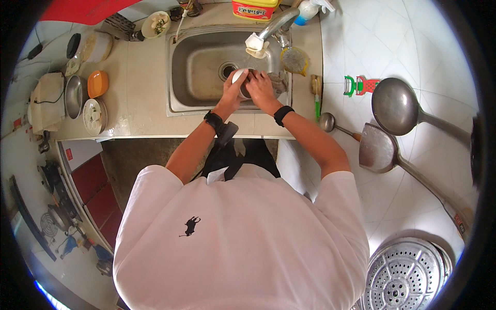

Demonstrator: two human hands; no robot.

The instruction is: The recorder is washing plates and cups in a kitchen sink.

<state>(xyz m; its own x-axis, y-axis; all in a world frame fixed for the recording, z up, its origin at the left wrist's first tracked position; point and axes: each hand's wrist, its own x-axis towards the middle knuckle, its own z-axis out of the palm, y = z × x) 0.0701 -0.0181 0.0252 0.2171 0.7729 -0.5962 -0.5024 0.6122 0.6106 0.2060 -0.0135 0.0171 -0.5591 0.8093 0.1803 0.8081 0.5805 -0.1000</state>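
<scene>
Over the near right part of the steel sink point(201, 58), my left hand point(232, 90) grips a small white bowl or cup point(239, 75). The thumb lies over its rim. My right hand point(260, 87) is at the vessel's opening with its fingers curled inward. Whether those fingers hold a scrubber is hidden. Just right of my right hand, a greyish cloth or scrubber point(278, 83) rests at the sink's side. Beyond both hands, the faucet point(277, 23) has a whitish cloth point(255, 44) around its spout. The drain point(228, 70) shows left of the vessel.
Stacked plates point(94, 116), an orange dish point(97, 83) and a metal bowl point(75, 97) stand on the left counter. A round mesh scrubber point(293, 61) and a brush point(316, 97) lie right of the sink. A ladle point(395, 104) and wok spatula point(378, 149) hang along the tiled wall.
</scene>
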